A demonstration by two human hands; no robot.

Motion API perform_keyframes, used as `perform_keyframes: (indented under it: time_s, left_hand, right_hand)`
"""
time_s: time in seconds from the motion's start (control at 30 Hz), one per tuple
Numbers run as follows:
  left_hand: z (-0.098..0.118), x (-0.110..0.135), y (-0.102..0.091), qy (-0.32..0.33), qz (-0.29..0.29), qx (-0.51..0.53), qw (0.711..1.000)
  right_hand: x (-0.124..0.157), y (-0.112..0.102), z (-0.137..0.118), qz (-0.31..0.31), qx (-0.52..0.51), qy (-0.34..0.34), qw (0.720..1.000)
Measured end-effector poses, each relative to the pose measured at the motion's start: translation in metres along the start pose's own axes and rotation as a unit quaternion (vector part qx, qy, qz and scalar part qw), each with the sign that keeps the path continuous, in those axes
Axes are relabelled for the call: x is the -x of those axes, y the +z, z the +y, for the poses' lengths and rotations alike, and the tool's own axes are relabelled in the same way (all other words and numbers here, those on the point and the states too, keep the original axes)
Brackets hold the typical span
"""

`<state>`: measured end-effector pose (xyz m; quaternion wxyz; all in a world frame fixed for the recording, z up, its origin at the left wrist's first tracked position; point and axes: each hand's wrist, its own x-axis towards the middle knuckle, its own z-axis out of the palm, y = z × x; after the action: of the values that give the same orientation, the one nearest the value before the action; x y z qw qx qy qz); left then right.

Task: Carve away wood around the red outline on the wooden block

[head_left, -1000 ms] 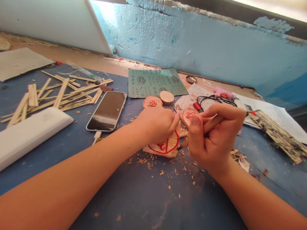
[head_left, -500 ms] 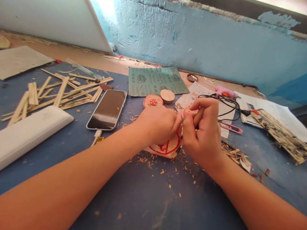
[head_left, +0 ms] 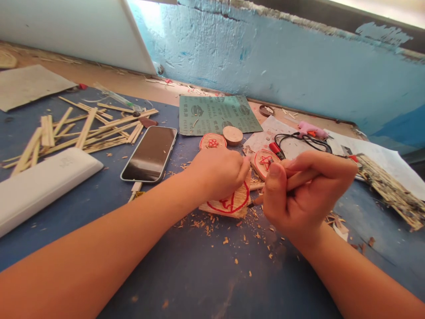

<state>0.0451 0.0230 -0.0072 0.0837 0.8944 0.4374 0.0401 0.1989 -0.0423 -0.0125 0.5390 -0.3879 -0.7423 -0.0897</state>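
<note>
The left hand [head_left: 221, 173] lies over the red-marked wooden board [head_left: 234, 204] on the worktop [head_left: 186, 274]; its fingers curl downward, and I cannot tell whether they grip or only press. The right hand [head_left: 307, 201] has its fingers wrapped around a wooden-handled carving tool [head_left: 303, 178], near the star-marked wood slice [head_left: 260, 165]. The board looks light, stiff and dry, probably splintery at its rough near edge; its sides seem the safest hold, away from the tool's tip.
</note>
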Motion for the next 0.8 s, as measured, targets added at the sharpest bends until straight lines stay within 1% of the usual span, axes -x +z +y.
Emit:
perform_keyframes:
  time_s: [0.07, 0.2, 0.27, 0.33, 0.4, 0.5, 0.6, 0.67, 0.8]
  left_hand:
    - [-0.001, 0.001, 0.001, 0.011, 0.001, -0.008, 1.000]
    - [-0.003, 0.002, 0.004, 0.043, 0.020, -0.027, 0.998]
    - [-0.004, 0.003, 0.004, 0.058, 0.022, -0.031, 0.998]
    - [-0.004, 0.003, 0.003, 0.060, 0.010, -0.028, 0.998]
    - [-0.003, 0.003, 0.002, 0.047, -0.003, -0.021, 0.999]
    - [-0.002, 0.003, 0.000, 0.021, -0.011, -0.012, 1.000]
    - [0.000, 0.002, 0.000, 0.014, -0.010, -0.010, 1.000]
    - [0.001, 0.002, 0.000, 0.005, -0.009, -0.008, 1.000]
    - [-0.001, 0.002, 0.001, -0.002, -0.008, -0.006, 1.000]
  right_hand:
    - [0.000, 0.001, 0.002, -0.023, 0.005, 0.023, 0.999]
    - [0.006, 0.008, 0.006, -0.074, -0.024, 0.114, 0.990]
    - [0.010, 0.011, 0.005, -0.088, -0.022, 0.127, 0.988]
    - [0.013, 0.012, 0.004, -0.095, -0.019, 0.126, 0.987]
    - [0.016, 0.012, 0.003, -0.094, -0.031, 0.126, 0.987]
    - [0.019, 0.010, 0.002, -0.077, -0.072, 0.125, 0.987]
    - [0.019, 0.008, 0.003, -0.050, -0.088, 0.121, 0.987]
    - [0.016, 0.006, 0.003, -0.028, -0.077, 0.101, 0.992]
    - [0.011, 0.006, 0.002, -0.001, -0.058, 0.021, 0.998]
